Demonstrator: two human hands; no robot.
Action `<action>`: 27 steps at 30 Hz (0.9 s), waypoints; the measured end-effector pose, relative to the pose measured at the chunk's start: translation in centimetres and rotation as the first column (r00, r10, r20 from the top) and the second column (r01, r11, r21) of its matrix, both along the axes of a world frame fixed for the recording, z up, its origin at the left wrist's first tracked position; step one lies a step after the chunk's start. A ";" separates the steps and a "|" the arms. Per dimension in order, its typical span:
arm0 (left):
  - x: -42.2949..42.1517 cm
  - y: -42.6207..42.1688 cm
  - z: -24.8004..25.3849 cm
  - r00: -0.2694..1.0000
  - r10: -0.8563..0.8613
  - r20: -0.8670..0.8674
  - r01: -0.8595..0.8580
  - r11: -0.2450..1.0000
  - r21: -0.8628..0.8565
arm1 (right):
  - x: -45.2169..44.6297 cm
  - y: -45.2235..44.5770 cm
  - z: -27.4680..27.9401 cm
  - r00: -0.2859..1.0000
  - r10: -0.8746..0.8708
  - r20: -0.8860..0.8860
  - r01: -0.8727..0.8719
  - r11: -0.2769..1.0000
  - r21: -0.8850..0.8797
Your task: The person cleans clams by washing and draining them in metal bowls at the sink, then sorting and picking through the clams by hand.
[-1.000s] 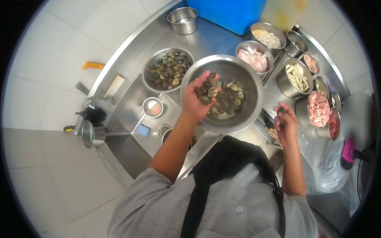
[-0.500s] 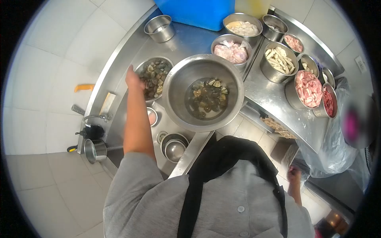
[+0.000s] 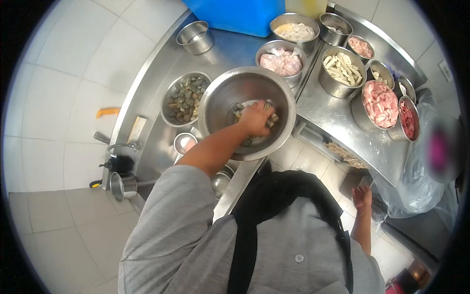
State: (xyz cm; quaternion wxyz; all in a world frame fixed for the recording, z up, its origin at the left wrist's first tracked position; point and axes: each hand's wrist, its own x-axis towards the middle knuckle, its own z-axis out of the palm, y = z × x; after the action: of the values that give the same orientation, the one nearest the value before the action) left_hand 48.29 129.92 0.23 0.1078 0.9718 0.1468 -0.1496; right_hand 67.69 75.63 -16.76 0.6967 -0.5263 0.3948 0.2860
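My left hand (image 3: 255, 120) reaches down into a wide steel bowl (image 3: 215, 88) and is curled over a heap of dark, striped clams (image 3: 270, 117) lying in it. Its fingertips are among the shells and partly hidden. To the left of that bowl stands a smaller steel basin (image 3: 171, 117) holding many more clams (image 3: 188, 95). Low on the right, away from the counter, hangs my right hand (image 3: 362, 197), fingers loosely apart and no object visible in it.
Steel pots of sliced pale food (image 3: 341, 71), raw meat (image 3: 379, 105) and bagged meat (image 3: 280, 62) stand along the back and right. A small bowl (image 3: 185, 143) sits near the sink side. A blue container (image 3: 235, 14) is behind; clear plastic (image 3: 411, 186) hangs at right.
My left hand has moved from the smaller basin, rightward into the wide bowl, down onto the clams. My right hand has risen slightly and its fingers have loosened.
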 end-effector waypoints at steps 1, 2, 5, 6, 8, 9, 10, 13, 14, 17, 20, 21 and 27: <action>-0.2 -0.2 -0.7 1.000 0.002 -0.001 -0.002 1.000 0.003 | -0.3 0.9 -0.9 0.998 0.055 -0.004 -0.054 0.996 0.070; -0.6 -0.4 -1.6 0.998 0.053 0.038 -0.051 0.998 -0.048 | -0.8 2.4 -0.5 0.994 0.108 -0.002 -0.106 0.984 0.141; -0.6 0.1 -2.1 0.986 0.166 -0.001 -0.157 0.927 -0.341 | -2.4 8.9 5.2 0.983 0.182 0.015 -0.183 0.972 0.146; -0.9 0.5 -1.8 0.974 0.208 -0.092 -0.224 0.802 -0.554 | -2.7 11.0 7.6 0.982 0.188 0.019 -0.189 0.971 0.145; -2.2 0.6 -0.2 0.928 0.311 -0.205 -0.346 0.517 -0.783 | -2.9 14.9 11.9 0.930 0.330 0.160 -0.362 0.898 0.250; -2.9 0.5 0.8 0.872 0.350 -0.343 -0.415 0.155 -0.896 | -3.0 17.0 13.4 0.926 0.340 0.165 -0.372 0.896 0.244; -3.6 0.6 2.0 0.870 0.358 -0.339 -0.411 0.147 -0.900 | -3.1 19.2 14.7 0.858 0.339 0.385 -0.399 0.913 0.088; -5.7 0.7 4.4 0.726 0.544 -0.421 -0.224 -0.391 -0.893 | -3.7 25.5 19.3 0.487 0.417 0.768 -0.498 0.854 -0.148; -6.1 0.8 4.7 0.722 0.554 -0.414 -0.211 -0.393 -0.895 | -4.1 27.4 20.7 0.373 0.436 0.819 -0.570 0.804 -0.168; -7.2 0.9 4.7 0.727 0.446 -0.523 0.147 -0.844 -0.515 | -7.4 33.6 25.2 0.132 0.495 0.859 -0.808 0.556 -0.196; -6.8 -0.6 4.4 0.582 0.607 -0.541 0.434 -0.795 -0.424 | -10.0 38.2 25.6 -0.045 0.552 0.833 -0.873 0.383 -0.302; -6.5 -1.0 4.7 0.579 0.614 -0.537 0.448 -0.789 -0.419 | -10.7 39.3 25.4 -0.131 0.545 0.828 -0.871 0.335 -0.359; -6.7 -2.2 6.7 0.447 0.732 -0.513 0.726 -0.632 -0.270 | -14.2 42.6 25.6 -0.158 0.548 0.821 -0.871 0.314 -0.377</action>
State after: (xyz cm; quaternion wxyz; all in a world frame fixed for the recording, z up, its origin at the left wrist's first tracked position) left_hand 41.61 127.74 6.96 0.9357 -0.0673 0.1230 0.3238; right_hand 53.50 118.19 8.80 0.5620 -0.5899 -0.4495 0.3662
